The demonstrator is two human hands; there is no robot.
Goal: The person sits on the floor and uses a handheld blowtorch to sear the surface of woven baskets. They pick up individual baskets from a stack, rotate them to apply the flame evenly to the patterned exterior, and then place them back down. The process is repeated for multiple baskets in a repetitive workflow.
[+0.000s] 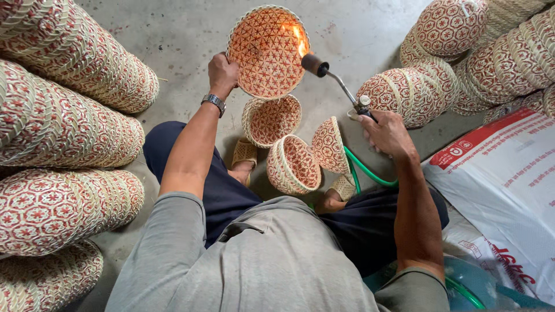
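- Left hand (222, 74) grips the woven basket (267, 51) by its nine o'clock rim.
- Right hand (386, 134) clenches the gas torch (338, 82); its flame (299, 39) singes the basket's two o'clock side; turning it likely follows.

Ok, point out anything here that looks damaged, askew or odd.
Nothing looks damaged. The oddest sight: the torch in the right hand throws an open flame into the woven basket held by the left hand.

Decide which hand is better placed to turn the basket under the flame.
Probably left: the left hand already grips the basket by its rim, while the right hand holds the torch.
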